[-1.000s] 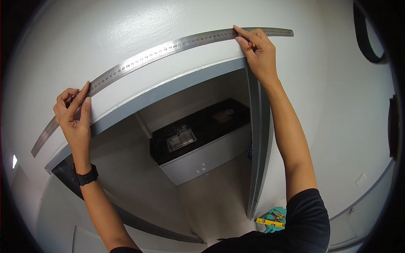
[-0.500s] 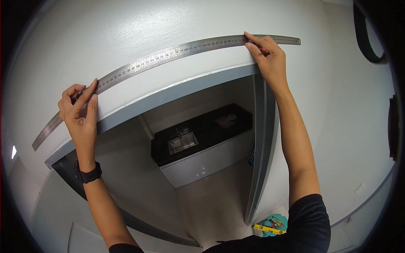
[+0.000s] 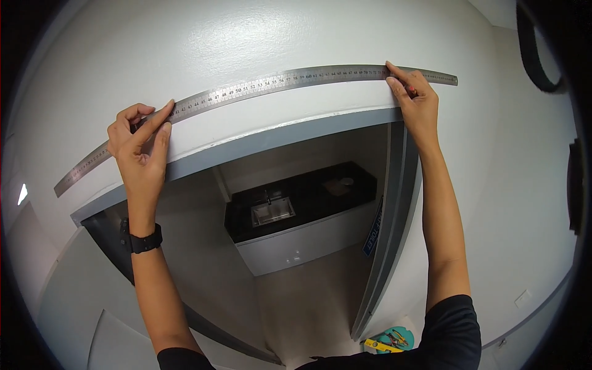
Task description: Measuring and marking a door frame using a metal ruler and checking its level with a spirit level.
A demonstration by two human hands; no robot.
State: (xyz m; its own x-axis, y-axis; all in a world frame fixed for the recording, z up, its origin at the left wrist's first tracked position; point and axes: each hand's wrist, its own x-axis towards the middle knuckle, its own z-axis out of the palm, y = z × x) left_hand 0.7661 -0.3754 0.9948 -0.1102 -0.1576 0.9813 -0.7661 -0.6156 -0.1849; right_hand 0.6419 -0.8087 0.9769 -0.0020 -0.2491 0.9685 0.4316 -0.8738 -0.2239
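A long steel ruler [image 3: 265,87] lies along the white wall above the grey door frame [image 3: 283,136], roughly following its top edge. Toward the ruler's left part, my left hand [image 3: 140,145] pinches it, fingers on the upper side and thumb at the lower edge. My right hand [image 3: 422,108] grips the ruler nearer its right end, index finger on top and thumb below. A small red-tipped, pen-like thing [image 3: 411,92] is tucked in the right hand, mostly hidden by the fingers. A black watch [image 3: 145,240] is on my left wrist.
Through the doorway stands a black counter [image 3: 308,217] with a steel sink [image 3: 273,211]. A blue sign [image 3: 374,239] is just inside the right jamb. Low at the right, a teal round surface [image 3: 404,328] carries pliers and a yellow spirit level [image 3: 383,346].
The whole view has turned slightly, so ruler, hands and door frame appear shifted rightward, with the ruler's right end lower. Both hands keep their grip on the ruler.
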